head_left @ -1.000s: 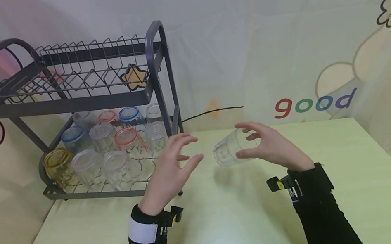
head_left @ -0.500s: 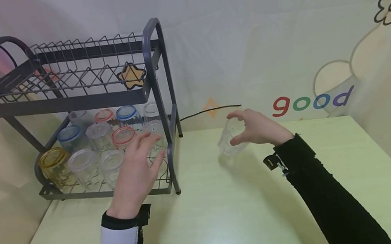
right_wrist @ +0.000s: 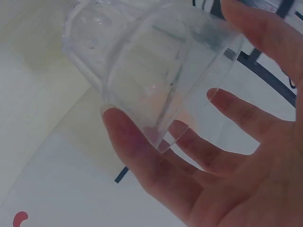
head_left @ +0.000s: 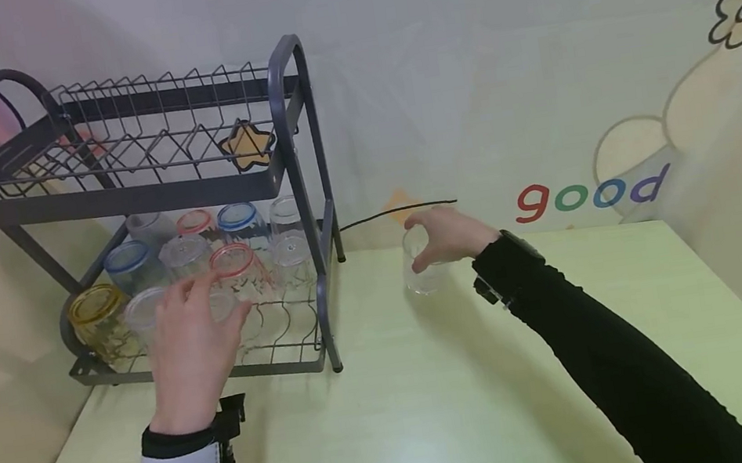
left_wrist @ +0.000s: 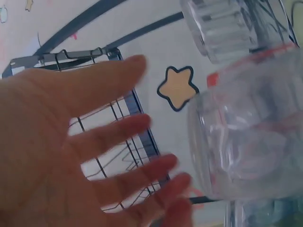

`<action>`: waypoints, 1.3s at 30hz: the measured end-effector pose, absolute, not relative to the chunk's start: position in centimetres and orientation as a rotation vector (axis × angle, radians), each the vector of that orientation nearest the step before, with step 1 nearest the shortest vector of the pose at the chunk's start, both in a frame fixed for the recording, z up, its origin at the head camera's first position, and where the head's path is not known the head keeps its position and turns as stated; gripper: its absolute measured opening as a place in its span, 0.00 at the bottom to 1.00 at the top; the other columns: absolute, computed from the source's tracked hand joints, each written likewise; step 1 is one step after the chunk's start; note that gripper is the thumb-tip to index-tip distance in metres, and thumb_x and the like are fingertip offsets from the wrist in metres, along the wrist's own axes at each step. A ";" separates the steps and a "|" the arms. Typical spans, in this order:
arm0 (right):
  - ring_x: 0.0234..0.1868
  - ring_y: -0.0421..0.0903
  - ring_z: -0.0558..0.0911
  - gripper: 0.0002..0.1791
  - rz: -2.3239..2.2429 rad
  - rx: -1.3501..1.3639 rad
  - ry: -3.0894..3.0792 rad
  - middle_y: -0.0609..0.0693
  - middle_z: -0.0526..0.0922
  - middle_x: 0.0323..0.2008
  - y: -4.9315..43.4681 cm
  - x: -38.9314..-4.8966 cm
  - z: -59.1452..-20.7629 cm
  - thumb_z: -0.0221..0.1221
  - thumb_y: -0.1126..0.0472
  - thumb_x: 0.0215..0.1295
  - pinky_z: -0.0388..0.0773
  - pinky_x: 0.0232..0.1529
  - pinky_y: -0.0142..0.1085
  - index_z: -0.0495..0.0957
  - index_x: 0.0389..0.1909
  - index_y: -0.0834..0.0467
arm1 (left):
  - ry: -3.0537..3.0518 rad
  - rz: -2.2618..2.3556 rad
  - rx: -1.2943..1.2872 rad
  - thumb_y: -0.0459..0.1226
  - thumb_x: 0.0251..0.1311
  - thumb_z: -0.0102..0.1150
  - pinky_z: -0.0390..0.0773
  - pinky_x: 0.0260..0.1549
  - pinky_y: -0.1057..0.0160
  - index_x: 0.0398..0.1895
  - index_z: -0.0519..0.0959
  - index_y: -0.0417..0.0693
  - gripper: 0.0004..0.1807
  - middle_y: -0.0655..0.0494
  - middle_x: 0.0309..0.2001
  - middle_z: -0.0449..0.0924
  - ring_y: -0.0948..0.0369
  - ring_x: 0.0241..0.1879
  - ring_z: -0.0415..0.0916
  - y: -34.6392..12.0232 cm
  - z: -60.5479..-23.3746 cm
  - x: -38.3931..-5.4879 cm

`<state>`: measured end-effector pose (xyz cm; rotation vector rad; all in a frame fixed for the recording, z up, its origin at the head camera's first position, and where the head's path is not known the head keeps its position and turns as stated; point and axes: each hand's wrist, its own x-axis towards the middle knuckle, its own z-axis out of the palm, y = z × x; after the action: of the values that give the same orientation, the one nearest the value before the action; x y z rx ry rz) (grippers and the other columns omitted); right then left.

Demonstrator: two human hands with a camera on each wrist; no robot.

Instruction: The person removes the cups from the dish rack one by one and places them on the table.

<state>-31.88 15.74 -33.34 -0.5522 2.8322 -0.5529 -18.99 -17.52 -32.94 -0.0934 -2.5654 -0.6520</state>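
Observation:
At the back of the table, my right hand [head_left: 448, 234] grips a clear glass [head_left: 425, 281] near its rim, thumb on one side and fingers on the other. In the right wrist view this glass [right_wrist: 142, 66] is transparent and faceted toward its base. My left hand [head_left: 190, 352] is in front of the rack's lower shelf, covering part of the front row of glasses. The left wrist view has its fingers spread apart with nothing between them, beside a clear glass [left_wrist: 251, 156]. Upside-down glasses stand there, including a yellow one [head_left: 101, 321] and a red-ringed one [head_left: 242, 273].
The dark two-tier dish rack [head_left: 103, 198] stands at the left, its lower shelf holding several clear, blue-ringed and red-ringed glasses. Its right post [head_left: 325, 301] rises between my two hands. A pale green table [head_left: 397, 418] runs back to a printed backdrop [head_left: 495, 48].
My left hand has moved left, from beside the rack to the front row of glasses. My right hand has shifted back and slightly left, bringing the clear glass from tilted to more upright.

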 end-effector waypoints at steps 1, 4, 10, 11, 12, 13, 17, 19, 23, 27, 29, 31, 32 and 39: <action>0.63 0.54 0.69 0.37 -0.545 -0.552 2.832 0.57 0.71 0.63 15.6 -32.1 -33.4 0.69 0.57 0.52 0.70 0.59 0.48 0.69 0.64 0.61 | -2.592 -0.632 -0.049 0.41 0.59 0.68 0.74 0.39 0.34 0.61 0.74 0.36 0.29 0.29 0.57 0.69 0.33 0.54 0.66 -17.8 -32.9 -18.9; 0.61 0.54 0.70 0.38 -0.536 -0.529 2.827 0.57 0.71 0.64 15.3 -32.6 -33.5 0.70 0.58 0.52 0.71 0.57 0.48 0.69 0.64 0.62 | -2.653 -0.605 0.028 0.46 0.59 0.67 0.73 0.32 0.29 0.64 0.71 0.37 0.34 0.28 0.57 0.68 0.31 0.53 0.66 -18.3 -32.9 -18.9; 0.61 0.55 0.70 0.39 -0.483 -0.485 2.825 0.59 0.70 0.65 14.7 -33.5 -33.7 0.70 0.57 0.53 0.70 0.57 0.48 0.67 0.66 0.62 | -2.720 -0.627 0.051 0.49 0.59 0.65 0.68 0.36 0.23 0.66 0.70 0.40 0.35 0.28 0.64 0.63 0.29 0.57 0.62 -18.5 -33.4 -19.4; 0.62 0.56 0.70 0.39 -0.470 -0.482 2.826 0.59 0.70 0.65 14.6 -33.7 -33.8 0.69 0.57 0.54 0.70 0.58 0.48 0.67 0.66 0.62 | -2.728 -0.629 0.057 0.49 0.59 0.65 0.67 0.37 0.23 0.66 0.69 0.40 0.36 0.28 0.64 0.62 0.29 0.57 0.62 -18.5 -33.5 -19.5; 0.62 0.56 0.70 0.39 -0.455 -0.477 2.827 0.59 0.70 0.66 14.5 -33.8 -33.9 0.69 0.56 0.54 0.69 0.59 0.48 0.67 0.66 0.62 | -2.736 -0.633 0.062 0.49 0.59 0.65 0.67 0.38 0.22 0.66 0.69 0.40 0.36 0.28 0.64 0.62 0.29 0.58 0.62 -18.5 -33.6 -19.6; 0.63 0.56 0.70 0.39 -0.447 -0.465 2.823 0.59 0.70 0.66 14.3 -33.9 -33.9 0.69 0.56 0.54 0.70 0.59 0.48 0.67 0.66 0.61 | -2.746 -0.635 0.067 0.49 0.59 0.65 0.66 0.39 0.22 0.67 0.69 0.40 0.36 0.28 0.64 0.62 0.29 0.58 0.62 -18.6 -33.6 -19.7; 0.63 0.56 0.69 0.39 -0.437 -0.448 2.823 0.60 0.69 0.66 13.7 -34.2 -33.8 0.69 0.56 0.54 0.69 0.59 0.49 0.67 0.66 0.62 | -2.764 -0.642 0.053 0.48 0.59 0.65 0.66 0.40 0.22 0.67 0.68 0.40 0.37 0.27 0.64 0.63 0.29 0.58 0.63 -19.0 -33.9 -19.9; 0.63 0.56 0.69 0.39 -0.455 -0.435 2.819 0.60 0.69 0.66 13.7 -34.3 -33.7 0.69 0.55 0.54 0.69 0.59 0.49 0.67 0.66 0.61 | -2.777 -0.643 0.041 0.48 0.58 0.66 0.65 0.41 0.22 0.68 0.67 0.40 0.37 0.27 0.63 0.63 0.30 0.58 0.63 -19.0 -33.9 -19.9; 0.64 0.57 0.68 0.40 -0.468 -0.411 2.822 0.60 0.68 0.66 13.7 -34.4 -33.6 0.69 0.55 0.54 0.69 0.58 0.50 0.66 0.67 0.61 | -2.804 -0.639 0.036 0.47 0.57 0.67 0.64 0.42 0.22 0.69 0.66 0.41 0.38 0.27 0.62 0.64 0.31 0.58 0.64 -18.9 -34.1 -20.1; 0.64 0.58 0.68 0.39 -0.458 -0.390 2.817 0.60 0.67 0.67 13.6 -34.5 -33.8 0.69 0.54 0.55 0.69 0.59 0.50 0.66 0.67 0.60 | -2.826 -0.649 0.058 0.47 0.58 0.67 0.65 0.41 0.22 0.70 0.65 0.42 0.39 0.28 0.63 0.63 0.30 0.58 0.64 -18.8 -34.3 -20.4; 0.65 0.57 0.68 0.39 -0.467 -0.379 2.813 0.60 0.67 0.67 13.5 -34.5 -34.1 0.68 0.54 0.56 0.68 0.60 0.50 0.66 0.67 0.60 | -2.832 -0.654 0.061 0.47 0.58 0.67 0.66 0.41 0.23 0.70 0.64 0.42 0.40 0.28 0.63 0.63 0.29 0.57 0.64 -18.7 -34.3 -20.5; 0.65 0.57 0.68 0.39 -0.488 -0.362 2.811 0.60 0.67 0.68 13.5 -34.5 -34.3 0.68 0.54 0.56 0.68 0.60 0.50 0.66 0.67 0.61 | -2.834 -0.659 0.061 0.47 0.58 0.67 0.67 0.41 0.23 0.70 0.64 0.42 0.40 0.28 0.62 0.63 0.30 0.57 0.64 -18.7 -34.4 -20.5; 0.65 0.57 0.67 0.39 -0.499 -0.358 2.815 0.60 0.67 0.67 13.5 -34.6 -34.4 0.68 0.54 0.55 0.68 0.60 0.50 0.66 0.67 0.61 | -2.834 -0.663 0.063 0.47 0.58 0.67 0.66 0.41 0.23 0.70 0.64 0.42 0.39 0.28 0.62 0.63 0.30 0.57 0.64 -18.7 -34.4 -20.6; 0.68 0.58 0.61 0.39 -0.491 -0.330 2.812 0.64 0.63 0.67 12.9 -35.0 -35.2 0.67 0.54 0.57 0.69 0.58 0.53 0.66 0.68 0.60 | -2.809 -0.704 0.091 0.47 0.57 0.67 0.70 0.38 0.27 0.67 0.68 0.41 0.37 0.30 0.57 0.67 0.33 0.54 0.67 -18.7 -34.5 -20.6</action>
<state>-34.95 12.94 -35.23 -0.3295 2.8119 -0.4906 -20.57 -18.66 -34.51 0.0908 -2.8085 -0.7044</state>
